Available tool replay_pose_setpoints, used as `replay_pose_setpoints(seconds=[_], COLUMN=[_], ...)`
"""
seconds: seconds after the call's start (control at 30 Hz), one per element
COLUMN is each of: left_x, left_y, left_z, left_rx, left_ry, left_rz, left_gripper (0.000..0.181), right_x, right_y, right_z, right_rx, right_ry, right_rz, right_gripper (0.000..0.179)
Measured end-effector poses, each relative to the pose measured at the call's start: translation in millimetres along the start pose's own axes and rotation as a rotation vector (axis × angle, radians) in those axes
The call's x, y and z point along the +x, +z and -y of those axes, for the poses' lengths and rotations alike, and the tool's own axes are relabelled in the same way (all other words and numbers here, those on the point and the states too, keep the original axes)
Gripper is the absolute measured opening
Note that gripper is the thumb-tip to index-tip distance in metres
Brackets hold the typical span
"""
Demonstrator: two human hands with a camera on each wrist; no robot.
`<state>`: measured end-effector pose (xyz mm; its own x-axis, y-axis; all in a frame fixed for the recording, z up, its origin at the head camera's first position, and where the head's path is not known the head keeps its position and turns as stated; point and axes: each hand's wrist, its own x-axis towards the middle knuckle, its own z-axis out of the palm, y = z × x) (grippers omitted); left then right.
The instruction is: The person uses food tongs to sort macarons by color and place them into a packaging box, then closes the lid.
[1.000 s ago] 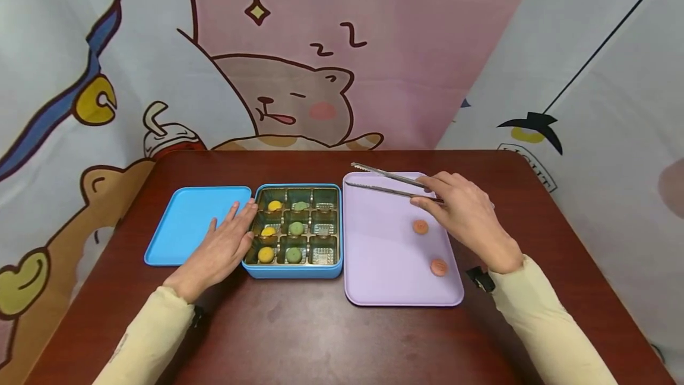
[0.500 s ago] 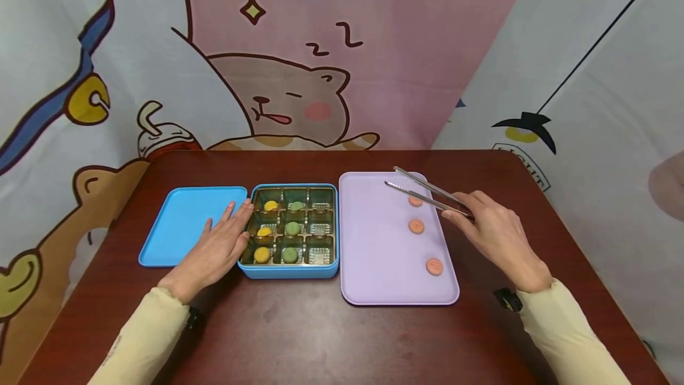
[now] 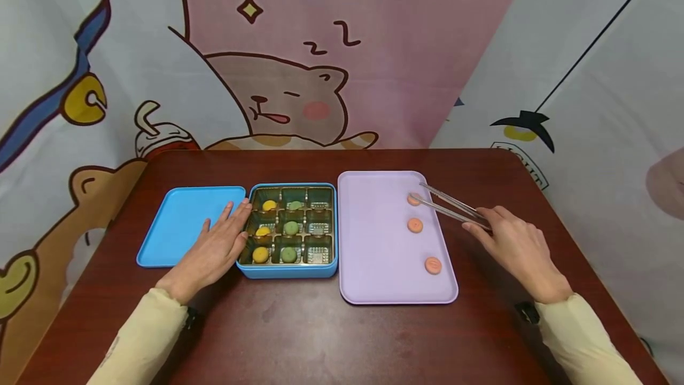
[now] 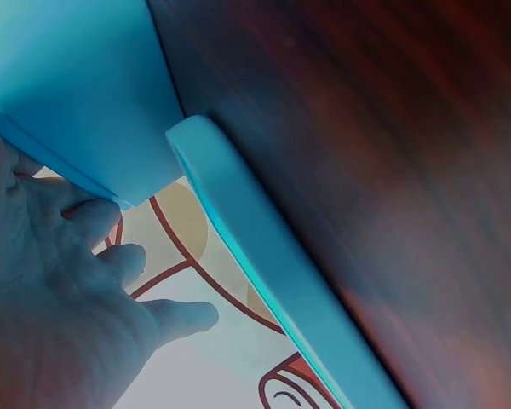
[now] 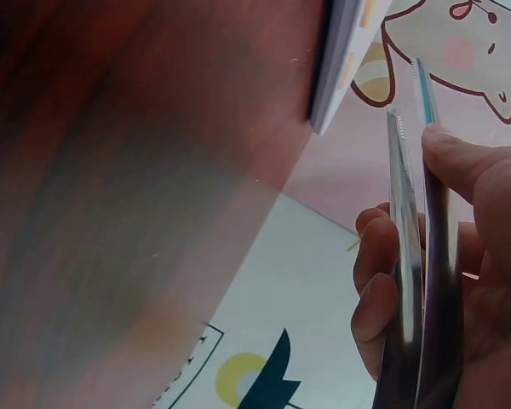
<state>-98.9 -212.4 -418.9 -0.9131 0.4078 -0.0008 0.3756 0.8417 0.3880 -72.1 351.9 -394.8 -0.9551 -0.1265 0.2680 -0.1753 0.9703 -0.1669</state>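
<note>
My right hand [image 3: 518, 251] holds metal tongs [image 3: 454, 207], thumb on one arm and fingers round the other, as the right wrist view shows. The tong tips are slightly apart at the far orange round piece [image 3: 414, 199]; whether they touch it I cannot tell. Two more orange pieces [image 3: 414, 225] lie nearer on the lilac tray [image 3: 379, 242]. With fingers straight, my left hand [image 3: 208, 254] rests against the left side of the blue box [image 3: 288, 272]. A gold divided insert in the box holds yellow pieces [image 3: 260, 255] and green pieces [image 3: 289, 254] in its left and middle columns.
A flat blue lid [image 3: 176, 224] lies left of the box, partly under my left hand. All of it stands on a dark brown wooden table [image 3: 299, 337]. A cartoon-printed cloth [image 3: 406, 64] hangs behind the far edge.
My right hand has moved right and toward me with the tongs, whose tips went from the tray's far left to the far orange piece. My left hand stays at the box.
</note>
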Motion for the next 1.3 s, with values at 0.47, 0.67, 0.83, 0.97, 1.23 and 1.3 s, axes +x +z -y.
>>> replay_pose_setpoints(seconds=[0.47,0.67,0.83,0.97,1.23,1.3], left_x=[-0.4,0.3,0.9,0.7,0.0,-0.2], left_y=[1.4,2.1,2.0,1.6,0.5,0.2], left_z=[0.2,0.9,1.6,1.6,0.6,0.1], left_rx=[0.004,0.001,0.007,0.009,0.020,0.022], left_ry=[0.004,0.003,0.005,0.002,-0.009,-0.011], left_rz=[-0.003,-0.001,0.000,0.003,0.009,0.009], left_gripper=[0.061,0.061,0.061,0.062,0.065,0.065], right_x=[-0.6,1.3,1.6,1.4,0.1,0.0], right_y=[7,10,13,14,16,16], right_z=[1,3,5,6,4,4], right_rx=[-0.041,-0.041,-0.026,-0.028,-0.046,-0.051], right_ry=[-0.003,-0.009,-0.037,-0.055,-0.056,-0.060], right_rz=[0.072,0.079,0.084,0.074,0.068,0.068], right_gripper=[0.052,0.049,0.049,0.049,0.046,0.046])
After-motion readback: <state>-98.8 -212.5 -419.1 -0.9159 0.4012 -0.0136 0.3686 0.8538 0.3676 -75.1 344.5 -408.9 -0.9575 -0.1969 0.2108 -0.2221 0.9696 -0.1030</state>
